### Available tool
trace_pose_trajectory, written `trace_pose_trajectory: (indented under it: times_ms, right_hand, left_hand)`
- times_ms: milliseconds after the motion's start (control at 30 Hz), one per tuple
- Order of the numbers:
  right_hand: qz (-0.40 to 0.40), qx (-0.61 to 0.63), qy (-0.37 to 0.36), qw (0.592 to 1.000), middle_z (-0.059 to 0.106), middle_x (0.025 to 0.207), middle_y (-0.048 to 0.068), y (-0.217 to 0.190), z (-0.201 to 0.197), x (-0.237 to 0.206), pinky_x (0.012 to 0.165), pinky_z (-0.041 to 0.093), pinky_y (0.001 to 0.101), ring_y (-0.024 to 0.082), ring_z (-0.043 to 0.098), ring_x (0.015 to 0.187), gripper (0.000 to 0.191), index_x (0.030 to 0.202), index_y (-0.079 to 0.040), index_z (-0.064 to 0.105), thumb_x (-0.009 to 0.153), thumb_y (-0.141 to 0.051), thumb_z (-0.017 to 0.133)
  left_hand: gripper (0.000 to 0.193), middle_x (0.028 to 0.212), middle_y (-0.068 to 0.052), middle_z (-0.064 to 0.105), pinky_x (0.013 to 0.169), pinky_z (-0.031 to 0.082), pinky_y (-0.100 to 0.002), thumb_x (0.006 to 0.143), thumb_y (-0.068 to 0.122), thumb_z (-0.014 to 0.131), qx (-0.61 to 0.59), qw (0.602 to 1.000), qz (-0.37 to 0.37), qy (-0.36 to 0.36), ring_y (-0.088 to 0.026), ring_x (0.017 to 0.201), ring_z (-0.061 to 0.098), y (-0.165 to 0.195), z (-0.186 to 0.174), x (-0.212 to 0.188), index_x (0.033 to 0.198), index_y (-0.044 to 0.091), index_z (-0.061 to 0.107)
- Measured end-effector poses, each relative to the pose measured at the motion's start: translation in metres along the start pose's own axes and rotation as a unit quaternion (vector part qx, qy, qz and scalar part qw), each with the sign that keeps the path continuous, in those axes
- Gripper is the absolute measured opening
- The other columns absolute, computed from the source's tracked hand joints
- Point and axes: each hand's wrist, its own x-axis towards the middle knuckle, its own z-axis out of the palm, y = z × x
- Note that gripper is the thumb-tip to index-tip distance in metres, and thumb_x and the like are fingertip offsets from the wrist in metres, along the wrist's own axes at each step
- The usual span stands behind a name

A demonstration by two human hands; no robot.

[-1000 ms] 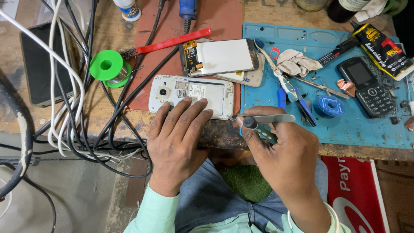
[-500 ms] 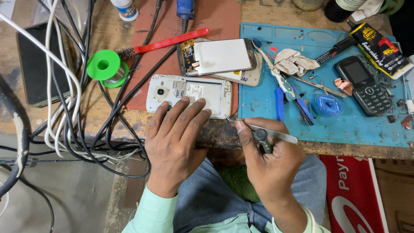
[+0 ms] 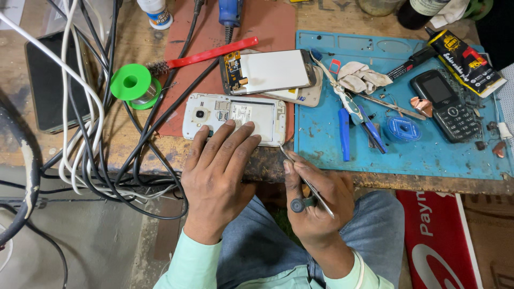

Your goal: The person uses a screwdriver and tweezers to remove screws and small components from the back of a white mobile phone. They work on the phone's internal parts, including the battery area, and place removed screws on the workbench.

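The left hand (image 3: 217,171) lies flat and open, fingers spread, with its fingertips (image 3: 231,124) pressing on the lower edge of a white phone (image 3: 235,115) that rests back-up and coverless at the front of the desk (image 3: 128,144), partly on a reddish mat (image 3: 257,27). The right hand (image 3: 316,200) is closed around tweezers (image 3: 306,182), whose thin tip points up toward the phone's lower right corner, close to it; whether it touches cannot be told. A dark screwdriver handle (image 3: 301,204) is also tucked into this hand. Just behind the white phone lies a second phone (image 3: 267,72) with its screen lifted and a board showing at its left end. A red brush (image 3: 206,53) lies slanted behind it, next to a green solder spool (image 3: 132,84). Black and white cables (image 3: 80,107) loop over the left of the desk, beside a dark tablet (image 3: 45,85). To the right, a blue work mat (image 3: 423,150) carries a black keypad phone (image 3: 447,104), a blue roll (image 3: 402,129), blue-handled tools (image 3: 345,134), a crumpled cloth (image 3: 361,77) and a yellow-and-black tube (image 3: 463,56). The person wears jeans (image 3: 267,251) and pale green sleeves (image 3: 184,267).
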Motion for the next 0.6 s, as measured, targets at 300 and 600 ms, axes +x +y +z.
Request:
trace_pose_trajectory:
  times_ms: [300, 600]
  right_hand:
    - [0.242, 0.003, -0.116, 0.963, 0.070, 0.069, 0.005, -0.014, -0.022, 0.044, 0.055, 0.047, 0.0270, 0.011, 0.062, 0.058, 0.020, 0.105, -0.003, 0.072, 0.095, -0.019, 0.079]
    - [0.211, 0.010, -0.166, 0.963, 0.073, 0.074, 0.005, -0.016, -0.027, 0.067, 0.053, 0.048, 0.0265, 0.010, 0.065, 0.059, 0.017, 0.100, -0.004, 0.075, 0.094, -0.019, 0.080]
  left_hand:
    - [0.066, 0.137, -0.004, 0.066, 0.116, 0.039, -0.051, 0.059, 0.007, 0.073, -0.005, 1.000, 0.008, 0.007, -0.027, 0.131, 0.059, -0.002, 0.001, -0.001, 0.124, 0.012, 0.067]
    - [0.068, 0.138, -0.004, 0.065, 0.116, 0.038, -0.051, 0.058, 0.009, 0.074, 0.000, 1.000, 0.002, -0.001, -0.027, 0.132, 0.058, -0.001, 0.001, -0.002, 0.125, 0.013, 0.067]
